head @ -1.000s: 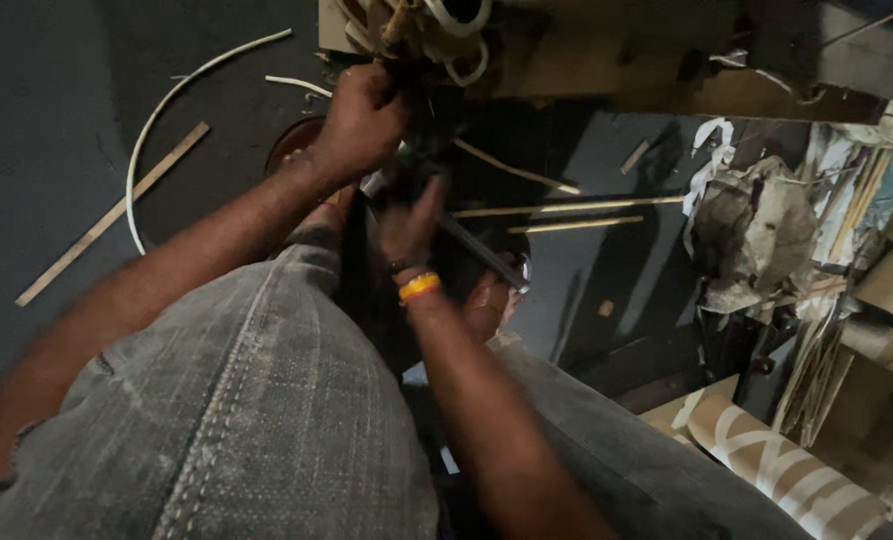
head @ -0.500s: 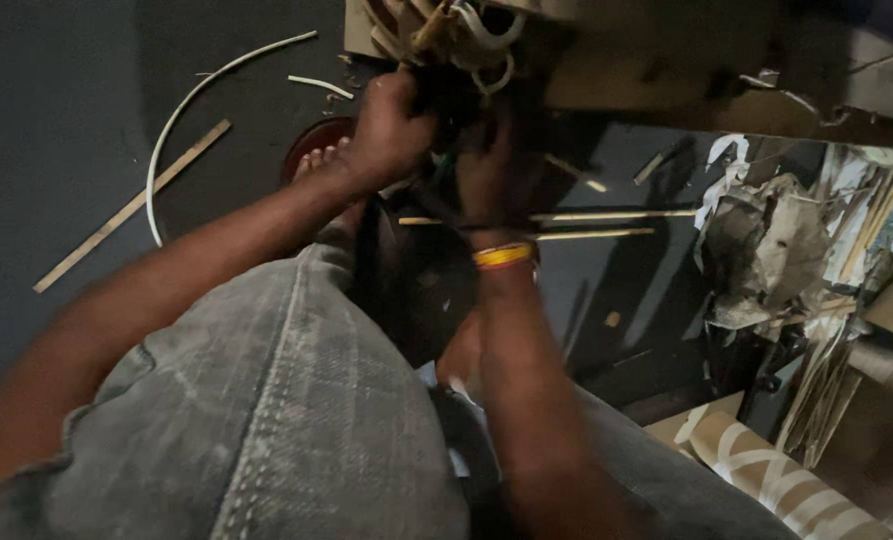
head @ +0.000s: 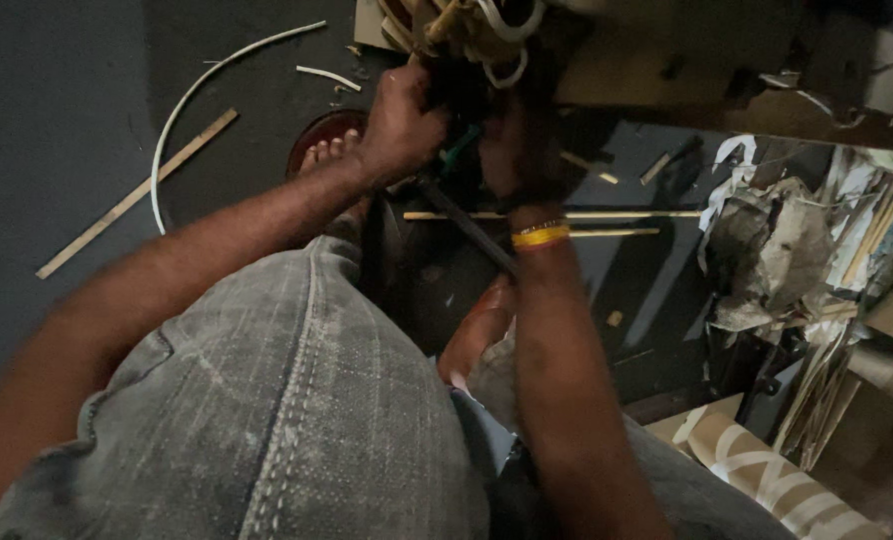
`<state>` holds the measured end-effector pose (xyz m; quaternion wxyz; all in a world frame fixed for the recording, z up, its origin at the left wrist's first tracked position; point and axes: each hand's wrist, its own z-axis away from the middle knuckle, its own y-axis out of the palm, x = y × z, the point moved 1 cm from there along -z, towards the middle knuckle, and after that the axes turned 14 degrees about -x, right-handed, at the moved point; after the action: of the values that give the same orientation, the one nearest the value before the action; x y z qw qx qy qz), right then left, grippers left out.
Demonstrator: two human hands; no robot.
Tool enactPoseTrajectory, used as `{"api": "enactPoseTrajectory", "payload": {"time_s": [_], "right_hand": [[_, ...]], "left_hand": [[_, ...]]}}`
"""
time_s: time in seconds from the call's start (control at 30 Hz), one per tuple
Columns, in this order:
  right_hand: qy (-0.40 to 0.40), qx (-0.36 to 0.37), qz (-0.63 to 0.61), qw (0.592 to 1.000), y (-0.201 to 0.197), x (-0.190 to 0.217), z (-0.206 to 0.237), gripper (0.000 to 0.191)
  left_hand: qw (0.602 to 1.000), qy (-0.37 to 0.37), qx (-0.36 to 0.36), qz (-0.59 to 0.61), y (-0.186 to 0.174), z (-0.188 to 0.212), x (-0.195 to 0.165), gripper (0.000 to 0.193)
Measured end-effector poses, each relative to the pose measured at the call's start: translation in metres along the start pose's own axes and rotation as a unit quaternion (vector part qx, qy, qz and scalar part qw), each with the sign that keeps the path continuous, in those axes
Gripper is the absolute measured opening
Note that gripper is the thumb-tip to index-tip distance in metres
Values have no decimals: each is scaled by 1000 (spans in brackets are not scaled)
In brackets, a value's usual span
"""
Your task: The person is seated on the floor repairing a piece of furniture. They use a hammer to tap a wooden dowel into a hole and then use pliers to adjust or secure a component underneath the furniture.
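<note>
**Caller:** Head view, looking straight down past grey-jeaned knees, and both hands are up at the top of frame. Left hand (head: 402, 125) is clenched tight around the upper end of a dark tool handle (head: 467, 228), the long bar that slants down toward the right wrist.

**Partner:** And the right hand (head: 517, 150)?

**Caller:** Curled in just beside it, pressed against the woven cane piece (head: 467, 30), with something green (head: 457, 150) showing between the two hands. It's dim there; I'd judge it closed on the work, but exactly what it grips I cannot tell. Yellow band (head: 540, 236) on that wrist.

**Partner:** Where does the cane piece sit?

**Caller:** At the top edge, pale loops and strips bunched above the knuckles, right where both fists meet. Hands packed close like that looks like bracing, one steadying while the other levers.

**Partner:** Floor's busy.

**Caller:** A curved white strip (head: 197, 90) and a flat wooden slat (head: 137, 195) lie left, thin sticks (head: 617, 214) right, crumpled paper (head: 767, 250) beyond. Bare foot (head: 332, 150) planted near the work.
</note>
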<state>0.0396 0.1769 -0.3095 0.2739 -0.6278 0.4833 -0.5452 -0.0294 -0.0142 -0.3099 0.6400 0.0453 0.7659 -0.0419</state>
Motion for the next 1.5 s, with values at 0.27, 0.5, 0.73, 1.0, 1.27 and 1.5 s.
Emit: {"api": "enactPoseTrajectory", "payload": {"time_s": [0.27, 0.5, 0.73, 1.0, 1.27, 1.5], "right_hand": [[-108, -29, 53, 992, -7, 13, -1, 35], [-151, -48, 69, 985, -12, 15, 2, 63], [-97, -36, 84, 991, -7, 15, 3, 44], [-22, -65, -8, 998, 8, 2, 2, 43], [-60, -42, 8, 997, 5, -5, 2, 36], [-22, -89, 96, 991, 18, 12, 2, 57]], "left_hand": [[998, -46, 16, -28, 2, -2, -7, 10], [998, 6, -21, -55, 5, 1, 2, 8], [998, 8, 30, 50, 4, 3, 6, 14], [996, 18, -45, -77, 10, 1, 6, 13], [1000, -11, -23, -18, 6, 4, 1, 8], [999, 12, -28, -27, 6, 3, 6, 11]]}}
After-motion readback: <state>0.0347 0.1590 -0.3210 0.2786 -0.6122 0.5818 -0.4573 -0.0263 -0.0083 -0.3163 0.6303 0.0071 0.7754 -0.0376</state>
